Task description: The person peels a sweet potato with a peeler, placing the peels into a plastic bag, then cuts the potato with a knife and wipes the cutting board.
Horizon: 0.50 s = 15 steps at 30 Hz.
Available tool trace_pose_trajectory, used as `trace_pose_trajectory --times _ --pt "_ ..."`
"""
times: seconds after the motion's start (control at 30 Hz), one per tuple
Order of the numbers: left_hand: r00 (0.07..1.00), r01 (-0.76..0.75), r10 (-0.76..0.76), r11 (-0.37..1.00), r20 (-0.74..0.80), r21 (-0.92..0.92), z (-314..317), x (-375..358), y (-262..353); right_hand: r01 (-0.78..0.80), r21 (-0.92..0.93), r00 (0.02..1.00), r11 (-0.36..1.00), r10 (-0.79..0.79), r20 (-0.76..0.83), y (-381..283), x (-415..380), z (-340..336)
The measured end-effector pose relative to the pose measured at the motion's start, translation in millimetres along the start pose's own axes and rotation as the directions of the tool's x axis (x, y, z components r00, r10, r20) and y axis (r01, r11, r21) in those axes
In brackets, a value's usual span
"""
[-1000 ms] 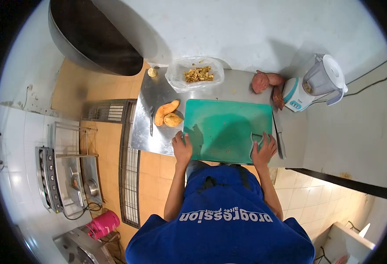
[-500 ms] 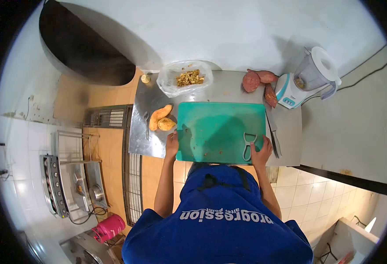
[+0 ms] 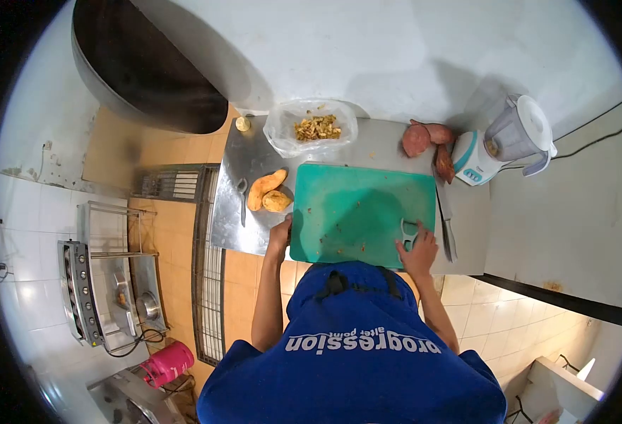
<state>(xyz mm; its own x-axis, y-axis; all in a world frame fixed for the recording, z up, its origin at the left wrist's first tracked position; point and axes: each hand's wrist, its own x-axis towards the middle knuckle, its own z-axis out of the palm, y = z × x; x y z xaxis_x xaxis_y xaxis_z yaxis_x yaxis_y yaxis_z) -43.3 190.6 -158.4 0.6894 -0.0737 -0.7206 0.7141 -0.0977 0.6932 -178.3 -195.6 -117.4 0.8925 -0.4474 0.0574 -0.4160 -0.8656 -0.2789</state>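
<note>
A green cutting board (image 3: pixel 353 205) lies at the table's near edge, with small scraps on it. My left hand (image 3: pixel 280 234) grips its left edge; some fingertips are hidden at the rim. On the board's right part, my right hand (image 3: pixel 419 253) reaches over a pale peeler (image 3: pixel 408 227), fingers apart and partly covering it. Left of the board are two peeled, orange-yellow root pieces (image 3: pixel 265 189) and a spoon (image 3: pixel 243 203). A knife (image 3: pixel 448 230) lies along the board's right side. Beyond it sit reddish-skinned sweet potatoes (image 3: pixel 424 140).
A clear plastic bag (image 3: pixel 282 134) with chopped yellow-brown pieces (image 3: pixel 316 128) sits at the table's back. A white blender (image 3: pixel 477 159) stands at the right by the wall. A small pale piece (image 3: pixel 243 124) lies at the back left corner. A pink gas cylinder (image 3: pixel 168 364) stands on the floor, lower left.
My right hand has left the board's right edge and moved inward over the peeler. My left hand stays at the left edge. The whole view has shifted slightly.
</note>
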Motion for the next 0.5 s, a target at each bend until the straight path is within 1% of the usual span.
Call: trace_pose_trajectory --times 0.07,0.1,0.13,0.17,0.2,0.23,0.27,0.3,0.33,0.37,0.4,0.47,0.5 --pt "0.997 -0.078 0.080 0.990 -0.014 0.116 3.3 -14.7 2.3 0.115 0.032 0.992 0.993 -0.114 -0.046 -0.3 -7.7 23.6" --pt "0.997 -0.071 0.074 0.992 -0.018 0.107 2.2 -11.3 -6.7 0.168 0.019 0.981 0.986 -0.165 -0.099 2.4 -6.2 29.3" --pt "0.988 -0.150 0.152 0.984 -0.017 0.098 0.4 -5.5 -18.0 0.173 0.017 0.981 0.985 -0.171 -0.090 4.4 -2.5 29.7" --pt "0.973 -0.229 0.231 0.969 -0.015 0.092 -2.5 0.0 -28.4 0.104 0.040 0.994 0.994 -0.102 -0.042 6.9 4.8 30.2" --pt "0.975 -0.221 0.224 0.971 -0.015 0.091 -0.8 -4.1 -31.0 0.029 0.059 1.000 0.998 -0.029 0.008 10.2 10.7 29.6" --pt "0.971 -0.239 0.239 0.971 -0.014 0.011 5.2 -10.8 -28.6 0.024 0.055 1.000 0.998 -0.025 0.012 14.5 16.0 27.2" --pt "0.967 -0.256 0.256 0.964 -0.010 -0.068 9.5 -15.9 -23.0 0.018 0.027 0.998 0.999 -0.017 -0.057 19.5 22.5 23.8" --pt "0.967 -0.253 0.254 0.965 -0.004 -0.068 8.8 -18.6 -19.5 0.012 -0.001 0.992 1.000 -0.012 -0.125 23.8 28.3 19.8" --pt "0.967 -0.241 0.247 0.965 0.058 -0.100 6.8 -21.8 -17.1 0.010 -0.004 0.992 1.000 -0.010 -0.123 27.2 32.9 13.4" --pt "0.964 -0.224 0.240 0.966 0.118 -0.131 5.1 -25.7 -16.2 -0.027 0.015 0.987 1.000 0.029 -0.155 31.0 36.0 7.0" --pt "0.966 -0.215 0.231 0.967 0.118 -0.134 5.4 -32.7 -10.9 -0.062 0.032 0.981 0.998 0.067 -0.184 34.8 38.2 3.1" --pt "0.951 -0.227 0.240 0.970 0.194 -0.088 5.6 -43.9 -0.6 -0.083 0.002 0.981 0.997 0.082 -0.177 43.7 41.4 4.2" --pt "0.921 -0.337 0.333 0.941 0.201 -0.014 1.0 -35.0 -11.6 -0.103 -0.020 0.979 0.995 0.097 -0.181 46.7 40.0 4.2"
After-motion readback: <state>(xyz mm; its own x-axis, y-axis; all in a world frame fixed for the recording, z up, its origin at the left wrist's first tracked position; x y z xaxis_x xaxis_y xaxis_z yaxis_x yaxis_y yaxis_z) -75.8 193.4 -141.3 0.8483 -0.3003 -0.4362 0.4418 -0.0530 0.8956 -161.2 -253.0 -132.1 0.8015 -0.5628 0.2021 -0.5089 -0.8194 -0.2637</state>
